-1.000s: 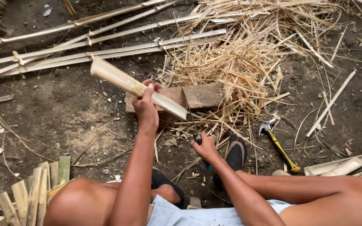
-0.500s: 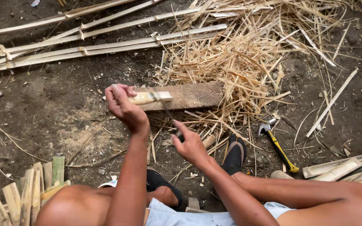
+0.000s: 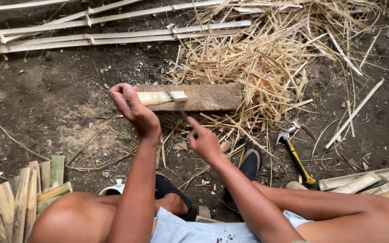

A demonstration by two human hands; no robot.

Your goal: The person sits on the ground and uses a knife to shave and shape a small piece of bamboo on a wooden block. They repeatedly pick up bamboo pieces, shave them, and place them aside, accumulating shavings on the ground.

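On the bare dirt ground [image 3: 46, 94] ahead of the seated person we find a weathered wooden block [image 3: 212, 96] lying flat, its length running left to right. Behind and to the right of it spreads a heap of pale bamboo shavings [image 3: 271, 58], whose strands overlap the block's right end. Farther back, long split bamboo poles [image 3: 113, 33] lie roughly parallel to the block. A hammer with a yellow and black handle [image 3: 296, 154] rests on the ground to the right, head nearest the block, beside a black shoe [image 3: 251, 159]. Short cut bamboo slats [image 3: 19, 193] are bundled at lower left, and further pale offcuts [image 3: 365, 180] lie at lower right.

We record the left hand [image 3: 131, 108] closed around one end of a short pale bamboo piece [image 3: 163, 97]. That piece lies across the front of the block, its long axis near horizontal, free end pointing right, the gripped end at the block's left edge.

The right hand [image 3: 203, 141] is closed around a dark handle of a blade [image 3: 182, 110], which is blurred; it rises from the hand toward the piece's right end. We cannot tell whether it touches the bamboo.
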